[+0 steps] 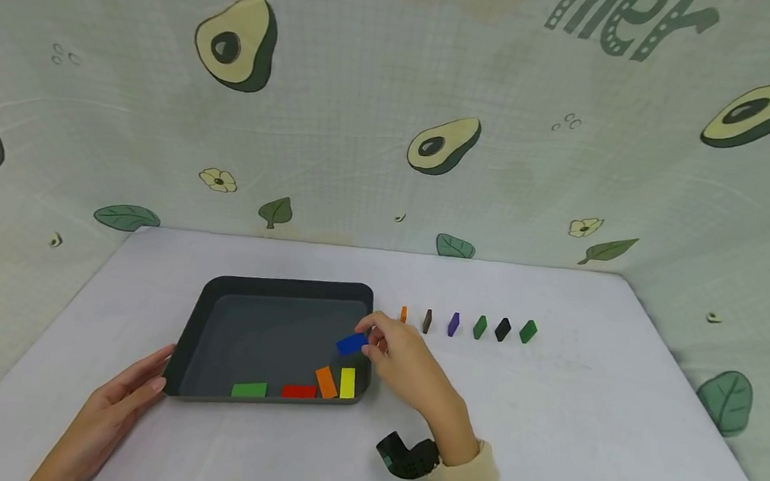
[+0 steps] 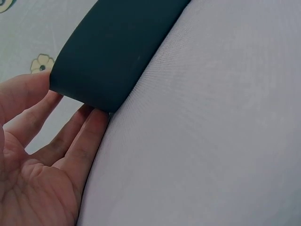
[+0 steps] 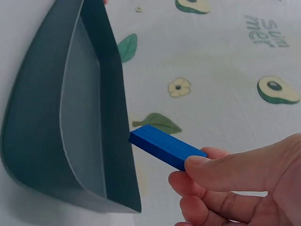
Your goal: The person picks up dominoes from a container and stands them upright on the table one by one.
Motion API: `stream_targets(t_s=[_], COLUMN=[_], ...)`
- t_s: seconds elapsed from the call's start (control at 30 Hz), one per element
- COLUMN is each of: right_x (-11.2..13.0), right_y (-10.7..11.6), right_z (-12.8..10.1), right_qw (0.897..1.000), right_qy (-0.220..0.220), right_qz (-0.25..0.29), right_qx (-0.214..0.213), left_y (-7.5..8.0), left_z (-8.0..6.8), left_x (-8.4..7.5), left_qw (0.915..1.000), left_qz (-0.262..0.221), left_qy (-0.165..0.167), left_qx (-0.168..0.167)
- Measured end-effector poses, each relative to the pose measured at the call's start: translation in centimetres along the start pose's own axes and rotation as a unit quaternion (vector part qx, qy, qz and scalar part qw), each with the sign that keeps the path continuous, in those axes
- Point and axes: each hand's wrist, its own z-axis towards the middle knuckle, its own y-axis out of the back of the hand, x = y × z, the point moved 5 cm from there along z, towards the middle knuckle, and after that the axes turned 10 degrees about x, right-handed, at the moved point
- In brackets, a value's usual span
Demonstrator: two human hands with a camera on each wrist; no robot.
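A blue block (image 3: 162,146) is pinched by one end between the thumb and fingers of my right hand (image 1: 404,357). In the head view it overlaps the right side of a dark grey tray (image 1: 290,287). Inside, along the near wall, lie a green block (image 1: 249,390), a red block (image 1: 299,391), a tilted orange block (image 1: 327,382) and a yellow block (image 1: 348,383). My left hand (image 1: 119,404) touches the tray's near left corner, its fingers fairly straight. In the left wrist view, thumb and fingertips (image 2: 98,121) rest against the corner's outer wall.
Right of the tray stands a row of small upright blocks: orange (image 1: 404,314), brown (image 1: 427,321), purple (image 1: 454,324), green (image 1: 480,327), black (image 1: 503,329) and another green block (image 1: 528,331). A white cloth (image 1: 582,426) covers the table. Avocado-print fabric (image 1: 341,114) hangs behind.
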Motion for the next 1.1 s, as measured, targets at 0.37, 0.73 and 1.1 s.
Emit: stream_targets(t_s=[0.37,0.73,1.1], right_x=[-1.3,-2.7,-4.2], right_y=[1.2,2.3,4.2], right_z=[-0.9,-2.1,-2.9], right_qw=[0.999,0.994,0.992], right_qy=[-0.03,-0.077,-0.084], right_qz=[-0.002,0.002,-0.019], right_qx=[-0.041,-0.076,-0.092], left_y=[-0.1,-0.1,-0.3], left_z=[0.1,0.1,0.1], left_x=[0.0,-0.1,-0.2], left_qw=[1.0,0.9999,0.9996], left_qz=[-0.004,-0.005,-0.005], left_qy=[-0.005,-0.012,-0.022], left_qx=[0.0,0.007,0.018])
